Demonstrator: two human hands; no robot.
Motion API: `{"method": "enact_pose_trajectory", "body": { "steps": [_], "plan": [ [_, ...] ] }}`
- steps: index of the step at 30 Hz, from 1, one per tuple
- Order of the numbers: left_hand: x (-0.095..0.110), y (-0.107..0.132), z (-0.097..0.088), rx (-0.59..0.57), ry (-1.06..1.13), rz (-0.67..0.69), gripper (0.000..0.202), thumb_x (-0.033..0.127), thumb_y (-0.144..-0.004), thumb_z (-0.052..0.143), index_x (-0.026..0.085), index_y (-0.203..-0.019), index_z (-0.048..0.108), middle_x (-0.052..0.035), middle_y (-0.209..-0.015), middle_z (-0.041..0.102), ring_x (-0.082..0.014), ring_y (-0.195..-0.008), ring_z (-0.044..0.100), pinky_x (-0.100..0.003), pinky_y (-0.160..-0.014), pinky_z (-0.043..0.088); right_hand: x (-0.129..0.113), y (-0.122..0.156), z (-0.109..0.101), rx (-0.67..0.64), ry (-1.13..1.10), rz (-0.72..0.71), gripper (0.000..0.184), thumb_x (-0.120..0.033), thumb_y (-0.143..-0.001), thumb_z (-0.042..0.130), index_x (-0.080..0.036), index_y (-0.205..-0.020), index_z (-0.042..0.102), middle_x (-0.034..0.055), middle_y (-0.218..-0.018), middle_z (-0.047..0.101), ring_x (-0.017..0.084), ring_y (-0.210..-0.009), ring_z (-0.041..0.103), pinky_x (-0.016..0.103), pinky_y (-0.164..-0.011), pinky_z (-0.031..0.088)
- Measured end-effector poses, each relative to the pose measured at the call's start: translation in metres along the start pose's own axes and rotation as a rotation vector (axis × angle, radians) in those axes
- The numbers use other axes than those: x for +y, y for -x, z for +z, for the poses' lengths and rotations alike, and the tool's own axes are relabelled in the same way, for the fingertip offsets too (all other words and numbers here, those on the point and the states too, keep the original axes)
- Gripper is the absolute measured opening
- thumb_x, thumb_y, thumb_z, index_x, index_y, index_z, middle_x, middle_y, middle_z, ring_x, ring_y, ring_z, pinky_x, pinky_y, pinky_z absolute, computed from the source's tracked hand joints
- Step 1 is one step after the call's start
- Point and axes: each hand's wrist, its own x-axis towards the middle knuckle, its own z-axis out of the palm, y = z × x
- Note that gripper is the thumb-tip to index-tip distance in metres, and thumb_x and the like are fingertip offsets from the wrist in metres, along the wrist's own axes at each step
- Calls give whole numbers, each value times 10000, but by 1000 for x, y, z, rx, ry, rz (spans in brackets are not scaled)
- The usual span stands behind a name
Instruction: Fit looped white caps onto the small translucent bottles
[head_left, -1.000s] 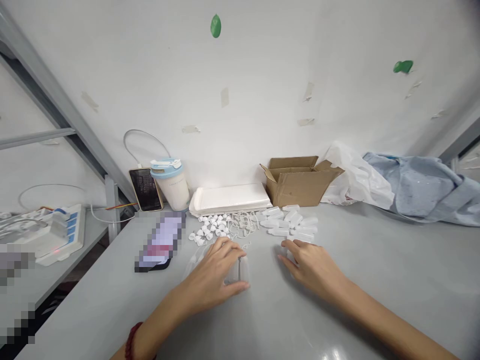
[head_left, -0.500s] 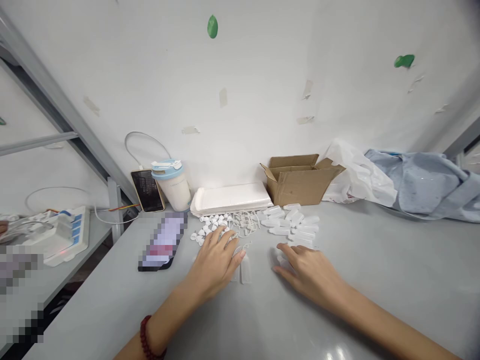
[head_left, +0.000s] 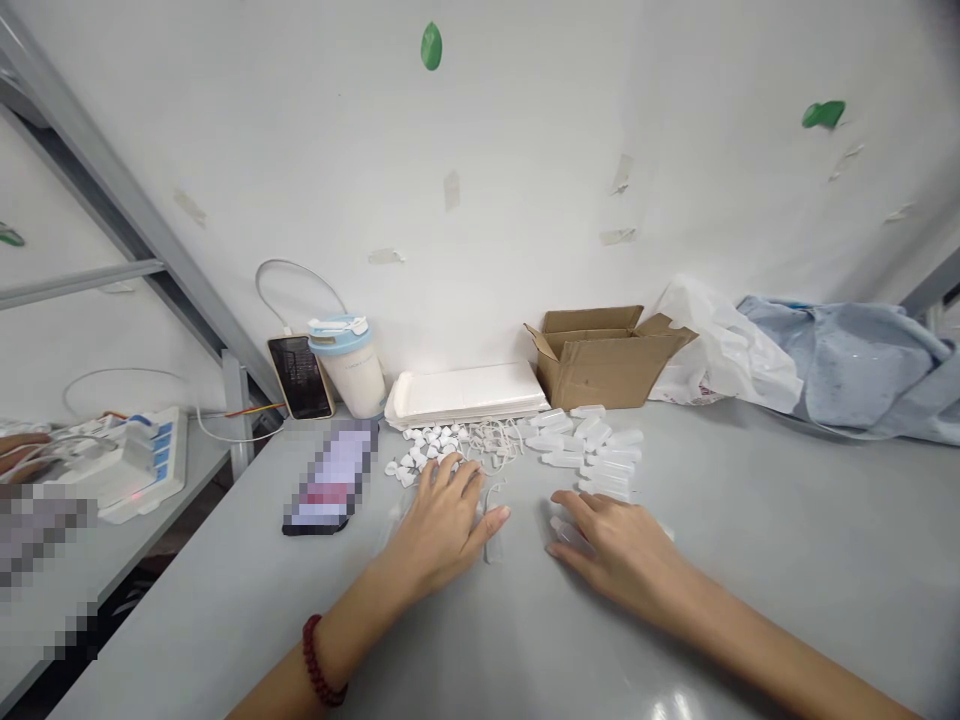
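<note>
My left hand (head_left: 441,525) lies flat on the grey table (head_left: 750,560), fingers spread over a clear plastic bag and small translucent bottles (head_left: 493,545). Its fingertips reach a heap of small white caps (head_left: 427,445). My right hand (head_left: 615,545) rests palm down beside it, fingers loosely curved over a small translucent bottle (head_left: 562,530) at its fingertips. Just beyond it lies a pile of several translucent bottles (head_left: 592,450). A tangle of thin white pieces (head_left: 495,440) sits between the caps and the bottles.
Against the wall stand a phone on a cable (head_left: 300,376), a white cup with a blue lid (head_left: 347,365), stacked white trays (head_left: 465,392), an open cardboard box (head_left: 600,355), a white bag (head_left: 720,345) and blue cloth (head_left: 847,365). A second phone (head_left: 330,480) lies left. Another person's hand (head_left: 19,455) shows far left.
My left hand slid forward toward the caps and flattened, letting go of the bottles it was curled around. The right hand barely moved. The view shifted slightly.
</note>
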Motion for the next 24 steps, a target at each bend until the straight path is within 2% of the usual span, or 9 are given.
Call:
{"method": "enact_pose_trajectory", "body": {
  "steps": [5, 14, 20, 24],
  "plan": [
    [0, 0, -2, -9, 82, -28, 437, 439, -924, 294, 146, -1151, 525, -104, -1188, 529, -303, -1188, 335, -520, -984, 296, 1, 1, 2, -2, -18, 9, 256, -289, -808, 572, -161, -1030, 552, 68, -798, 654, 244, -739, 623, 279, -538, 359],
    [-4, 1, -8, 177, 337, -72, 435, 394, -917, 361, 201, -1306, 389, -89, -1336, 393, -265, -1251, 279, -478, -1031, 295, 1, 1, 4, 68, -37, -34, 170, -233, -802, 566, -154, -951, 574, 74, -812, 647, 233, -748, 617, 283, -561, 394],
    [-3, 4, -10, 214, 398, -111, 544, 409, -909, 377, 221, -1397, 227, -97, -1399, 269, -270, -1289, 221, -469, -1051, 269, 2, 0, 5, 128, -65, -63, 113, -252, -844, 531, -158, -845, 594, 67, -815, 614, 205, -737, 595, 288, -589, 431],
    [-3, 4, -9, 231, 380, -121, 632, 424, -894, 402, 230, -1425, 119, -106, -1425, 187, -286, -1299, 182, -494, -1052, 242, 3, 1, 6, 125, -92, -54, 117, -249, -858, 521, -159, -886, 591, 69, -870, 599, 199, -768, 593, 300, -617, 461]
  ]
}}
